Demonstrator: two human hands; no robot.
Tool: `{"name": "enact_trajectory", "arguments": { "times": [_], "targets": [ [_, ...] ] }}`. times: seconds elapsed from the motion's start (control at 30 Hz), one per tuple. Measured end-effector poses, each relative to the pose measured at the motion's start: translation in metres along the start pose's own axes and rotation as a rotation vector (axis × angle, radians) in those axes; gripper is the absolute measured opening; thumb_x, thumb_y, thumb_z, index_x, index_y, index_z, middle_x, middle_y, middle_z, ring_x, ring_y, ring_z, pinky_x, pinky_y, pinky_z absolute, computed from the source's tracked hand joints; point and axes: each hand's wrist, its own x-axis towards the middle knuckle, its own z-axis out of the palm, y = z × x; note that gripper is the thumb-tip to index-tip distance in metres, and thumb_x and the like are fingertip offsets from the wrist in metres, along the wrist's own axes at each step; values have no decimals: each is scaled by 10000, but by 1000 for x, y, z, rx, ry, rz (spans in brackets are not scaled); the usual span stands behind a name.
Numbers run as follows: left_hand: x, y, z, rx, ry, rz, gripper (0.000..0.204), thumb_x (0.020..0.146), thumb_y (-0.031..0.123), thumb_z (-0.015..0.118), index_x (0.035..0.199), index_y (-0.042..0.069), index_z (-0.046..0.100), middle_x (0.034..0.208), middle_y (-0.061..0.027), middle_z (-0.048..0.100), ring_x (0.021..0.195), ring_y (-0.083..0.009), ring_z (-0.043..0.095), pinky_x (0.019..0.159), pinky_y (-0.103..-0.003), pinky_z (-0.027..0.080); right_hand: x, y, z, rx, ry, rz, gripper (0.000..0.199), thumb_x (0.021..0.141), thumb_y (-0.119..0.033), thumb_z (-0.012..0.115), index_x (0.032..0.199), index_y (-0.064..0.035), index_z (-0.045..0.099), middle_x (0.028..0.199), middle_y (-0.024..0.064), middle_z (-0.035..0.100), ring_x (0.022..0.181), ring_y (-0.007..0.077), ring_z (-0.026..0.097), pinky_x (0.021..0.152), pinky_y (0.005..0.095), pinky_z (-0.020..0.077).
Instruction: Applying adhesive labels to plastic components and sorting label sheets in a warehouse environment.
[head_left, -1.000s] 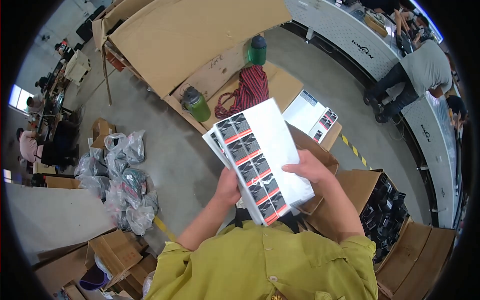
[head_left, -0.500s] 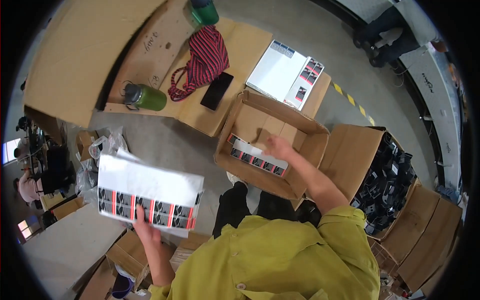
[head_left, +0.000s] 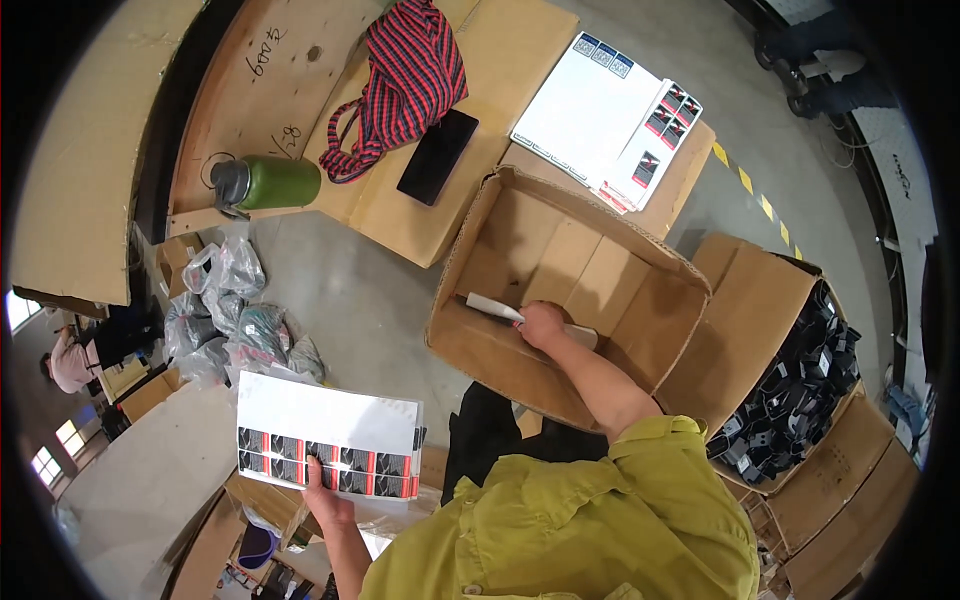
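My left hand (head_left: 328,498) is closed on a stack of label sheets (head_left: 330,408), thumb on top. These sheets are white, with rows of black and red labels along the near edge. Inside an open cardboard box (head_left: 640,290), my right hand (head_left: 543,326) is closed on a white label sheet (head_left: 492,308). That sheet appears bent or tilted, its printed side mostly out of sight, and my fingers hide its middle. Nothing else shows on the visible floor of this box.
More label sheets (head_left: 590,110) lie beyond the box, near a black phone (head_left: 438,157), a striped bag (head_left: 415,80) and a green bottle (head_left: 280,183). A carton of small black parts (head_left: 790,385) stands at right; filled plastic bags (head_left: 240,320) lie at left.
My right hand has closed on the sheet in the box, which was lying printed side up. My left hand, still holding its stack, sits slightly lower and farther right. The view has shifted.
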Motion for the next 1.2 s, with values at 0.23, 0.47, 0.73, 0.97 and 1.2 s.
{"name": "enact_trajectory", "arguments": {
  "times": [0.23, 0.47, 0.73, 0.97, 1.2],
  "targets": [
    [-23, 21, 41, 14, -54, 105, 417, 817, 152, 557, 1188, 29, 411, 1105, -83, 508, 953, -181, 524, 835, -334, 442, -24, 31, -69, 655, 204, 145, 195, 709, -149, 630, 862, -29, 618, 797, 110, 619, 659, 164, 592, 616, 310, 480],
    [-54, 28, 109, 11, -266, 157, 448, 797, 122, 582, 1194, 18, 404, 1141, -82, 488, 1011, -187, 491, 891, -347, 390, -181, -107, -167, 1184, -321, -530, 257, 710, -148, 679, 916, -22, 592, 785, 18, 593, 732, 81, 534, 674, 252, 444],
    [-43, 15, 94, -104, -519, -53, 386, 844, 230, 529, 1157, 34, 419, 1075, -64, 510, 967, -178, 511, 835, -339, 424, -167, -233, -84, 458, -86, -486, 275, 716, -226, 546, 849, 14, 553, 738, 190, 592, 657, 328, 578, 595, 395, 455],
    [-25, 26, 80, 53, -327, 1, 354, 766, 52, 605, 1089, 28, 462, 970, -39, 541, 842, -143, 531, 744, -289, 443, -199, -247, -96, 178, -92, -634, 296, 749, -273, 565, 870, -3, 545, 725, 164, 598, 662, 306, 586, 590, 367, 461],
    [24, 45, 15, -86, -160, 38, 440, 768, 65, 600, 1167, 18, 421, 1065, -79, 516, 919, -176, 519, 806, -313, 422, -65, -71, -73, 509, 543, -16, 128, 742, -73, 576, 864, -36, 570, 726, 73, 587, 633, 167, 572, 560, 271, 475]
  ]
}}
